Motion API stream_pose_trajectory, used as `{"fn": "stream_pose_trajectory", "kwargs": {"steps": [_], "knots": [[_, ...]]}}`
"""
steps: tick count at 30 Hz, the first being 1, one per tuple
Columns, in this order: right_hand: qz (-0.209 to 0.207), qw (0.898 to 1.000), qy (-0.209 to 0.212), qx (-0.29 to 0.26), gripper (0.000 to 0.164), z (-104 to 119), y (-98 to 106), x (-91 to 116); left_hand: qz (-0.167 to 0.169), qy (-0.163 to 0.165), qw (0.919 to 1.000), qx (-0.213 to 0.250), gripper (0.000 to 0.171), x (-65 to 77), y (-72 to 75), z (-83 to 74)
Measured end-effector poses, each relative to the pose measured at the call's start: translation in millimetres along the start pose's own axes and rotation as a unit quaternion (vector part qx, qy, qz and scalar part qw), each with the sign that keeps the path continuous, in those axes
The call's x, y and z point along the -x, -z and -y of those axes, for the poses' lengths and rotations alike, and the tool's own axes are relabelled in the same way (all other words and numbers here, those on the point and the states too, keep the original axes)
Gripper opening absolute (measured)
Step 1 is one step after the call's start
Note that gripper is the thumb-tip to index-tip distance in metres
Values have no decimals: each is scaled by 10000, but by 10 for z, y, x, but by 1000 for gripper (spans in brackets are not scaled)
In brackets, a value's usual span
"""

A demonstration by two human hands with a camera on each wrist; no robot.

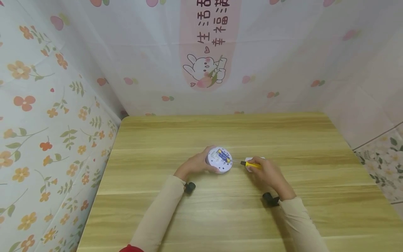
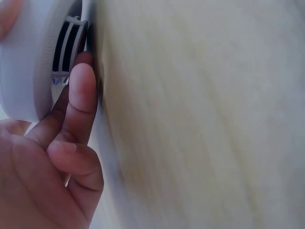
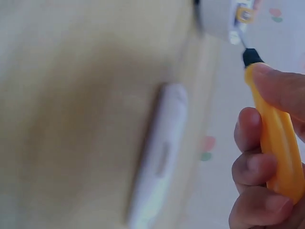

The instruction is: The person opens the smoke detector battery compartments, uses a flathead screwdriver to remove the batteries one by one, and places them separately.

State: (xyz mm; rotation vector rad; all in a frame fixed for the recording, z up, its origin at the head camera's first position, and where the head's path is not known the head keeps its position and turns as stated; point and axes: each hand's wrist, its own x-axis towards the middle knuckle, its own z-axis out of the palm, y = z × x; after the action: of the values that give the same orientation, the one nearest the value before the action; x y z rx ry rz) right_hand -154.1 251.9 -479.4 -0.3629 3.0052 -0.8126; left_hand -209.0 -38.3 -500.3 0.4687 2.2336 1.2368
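Observation:
My left hand (image 1: 199, 161) grips a round white smoke detector (image 1: 216, 166) by its rim, just over the table. Its back, with a label and blue and yellow parts in a recess, faces up. In the left wrist view the fingers reach under its slotted vent (image 2: 69, 47). My right hand (image 1: 266, 172) holds a screwdriver (image 3: 274, 129) by its yellow handle, thumb along the black collar. The thin shaft points left, its tip right at the detector's edge near the recess.
A small white flat piece (image 3: 159, 157) lies on the wooden table (image 1: 176, 133), partly behind the right hand in the head view. Patterned cloths (image 1: 151, 63) hang behind and to the left of the table. A dark wrist camera (image 1: 190, 188) sits on each wrist.

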Motion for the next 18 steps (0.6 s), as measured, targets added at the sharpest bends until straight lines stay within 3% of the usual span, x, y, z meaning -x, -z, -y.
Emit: {"fn": "stream_pose_trajectory", "kwargs": {"steps": [7, 13, 18], "knots": [[180, 9969, 471, 597, 16, 207, 227, -93, -51, 54, 9999, -102, 102, 5, -6, -5], [311, 9923, 505, 1087, 17, 364, 318, -162, -68, 78, 9999, -117, 102, 15, -6, -11], [292, 9923, 456, 1112, 18, 394, 302, -168, -85, 125, 9998, -116, 102, 22, -2, -21]]}}
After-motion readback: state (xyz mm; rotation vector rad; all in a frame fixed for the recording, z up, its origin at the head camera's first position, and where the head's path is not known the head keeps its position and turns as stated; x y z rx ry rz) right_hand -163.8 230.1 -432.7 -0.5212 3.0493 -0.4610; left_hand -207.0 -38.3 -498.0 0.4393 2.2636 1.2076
